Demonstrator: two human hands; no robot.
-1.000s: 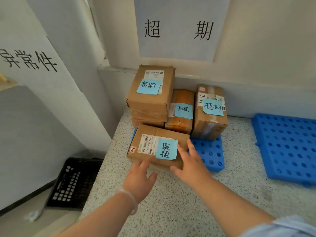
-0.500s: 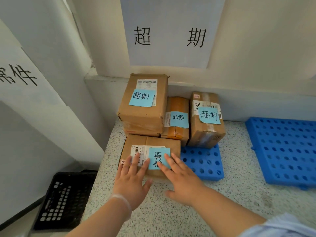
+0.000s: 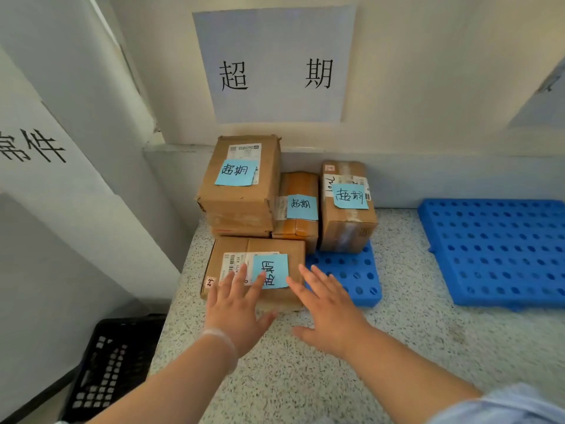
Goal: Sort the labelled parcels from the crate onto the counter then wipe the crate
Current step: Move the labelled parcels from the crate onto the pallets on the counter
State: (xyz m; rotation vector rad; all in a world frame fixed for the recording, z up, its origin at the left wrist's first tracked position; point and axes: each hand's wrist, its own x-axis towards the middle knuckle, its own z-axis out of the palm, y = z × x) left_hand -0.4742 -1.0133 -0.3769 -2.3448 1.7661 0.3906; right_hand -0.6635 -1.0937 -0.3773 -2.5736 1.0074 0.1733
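Resting my left hand (image 3: 235,313) flat on the centre-frame parcel (image 3: 275,244), right hand (image 3: 330,316) spread open beside it; stiff, probably light cardboard, best gripped by its sides.

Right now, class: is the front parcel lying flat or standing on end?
Flat: the front parcel lies on its broad side, its shipping label and blue note facing up.

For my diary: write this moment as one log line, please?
left hand: flat on front parcel | right hand: open at its right edge | black crate: below counter, left
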